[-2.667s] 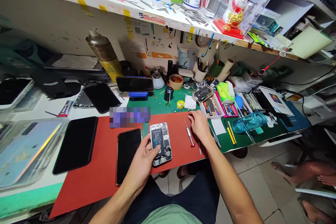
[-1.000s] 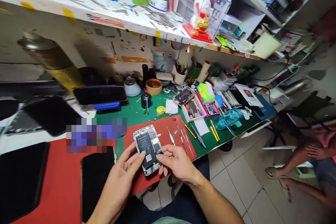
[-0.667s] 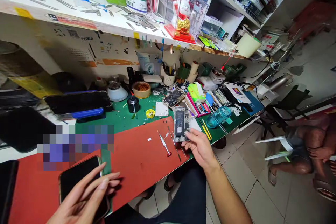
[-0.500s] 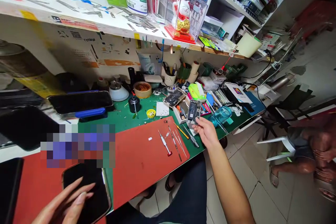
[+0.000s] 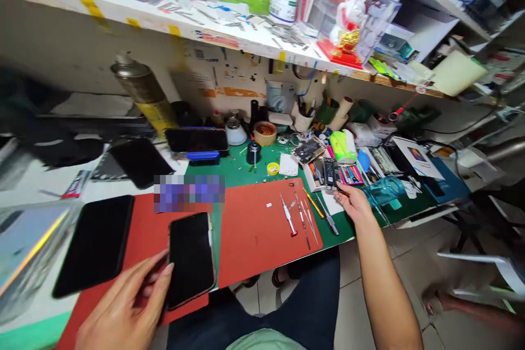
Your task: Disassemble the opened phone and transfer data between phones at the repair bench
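My left hand [image 5: 133,292] is at the left edge of a black-screened smartphone [image 5: 191,262], its thumb on the front edge and its fingers along the side in a pinch. Whether that phone is lifted off the red mat [image 5: 258,229] I cannot tell. With my right hand [image 5: 355,202] I grip the lower end of an opened phone [image 5: 330,174], its black battery showing, over the right of the bench. A small screwdriver [image 5: 288,216], tweezers [image 5: 310,219] and a yellow-handled tool [image 5: 313,204] lie between the hands.
A black tablet [image 5: 98,246] lies at the left. Behind stand a propped phone [image 5: 197,141], a black bottle [image 5: 254,153] and a tape roll [image 5: 264,132]. A blue transparent bottle [image 5: 383,192] lies right of my right hand. A shelf [image 5: 246,38] overhangs the bench; a person's leg [image 5: 471,311] shows at right.
The view has swung left. My left hand has gone from hovering over the smartphone's screen to pinching its left edge. My right hand keeps its grip on the opened phone.
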Demonstrator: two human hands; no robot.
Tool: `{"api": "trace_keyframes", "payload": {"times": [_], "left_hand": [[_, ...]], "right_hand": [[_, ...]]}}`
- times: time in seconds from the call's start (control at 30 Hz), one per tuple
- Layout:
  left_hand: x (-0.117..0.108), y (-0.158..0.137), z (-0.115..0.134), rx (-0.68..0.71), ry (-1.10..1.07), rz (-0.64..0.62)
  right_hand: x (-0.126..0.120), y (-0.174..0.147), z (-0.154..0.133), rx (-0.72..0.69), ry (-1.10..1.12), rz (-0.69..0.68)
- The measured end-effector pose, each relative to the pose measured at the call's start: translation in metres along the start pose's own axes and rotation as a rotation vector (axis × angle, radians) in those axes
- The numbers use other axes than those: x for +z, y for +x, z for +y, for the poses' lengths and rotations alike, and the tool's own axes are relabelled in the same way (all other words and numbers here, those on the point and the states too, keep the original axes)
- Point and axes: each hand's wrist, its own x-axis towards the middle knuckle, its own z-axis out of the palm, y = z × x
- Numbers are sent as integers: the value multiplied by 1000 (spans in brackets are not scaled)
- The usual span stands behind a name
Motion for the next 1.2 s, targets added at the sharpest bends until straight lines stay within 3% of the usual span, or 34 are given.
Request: {"api": "trace_keyframes", "payload": {"times": [0.07, 0.17, 0.27, 0.33, 0.5, 0.6, 0.73, 0.9, 1.03, 1.1, 1.2], "left_hand": [[2, 1, 9, 31, 117, -25], [5, 3, 15, -31, 176, -53], [12, 3, 23, -59, 343, -105], [21, 4, 32, -44, 546, -135], [47, 7, 56, -23, 999, -157], [56, 11, 60, -16, 1070, -148], [60, 13, 61, -45, 1042, -142], [46, 19, 51, -160, 742, -133], [34, 21, 36, -220, 46, -123], [34, 18, 34, -290, -323, -140], [40, 10, 40, -405, -701, -132]], "right_hand": [[-2, -6, -2, -27, -29, 31], [-8, -27, 3, -113, -79, 96], [-9, -71, 25, -392, -261, 193], [-2, -110, 48, -528, -505, 121], [38, -184, 99, -708, -807, -285], [53, -191, 109, -820, -918, -351], [62, -184, 111, -824, -950, -428], [83, -194, 113, -670, -846, -610], [104, -230, 124, -399, -635, -880], [111, -249, 134, -423, -587, -920], [116, -266, 144, -626, -557, -830]]}}
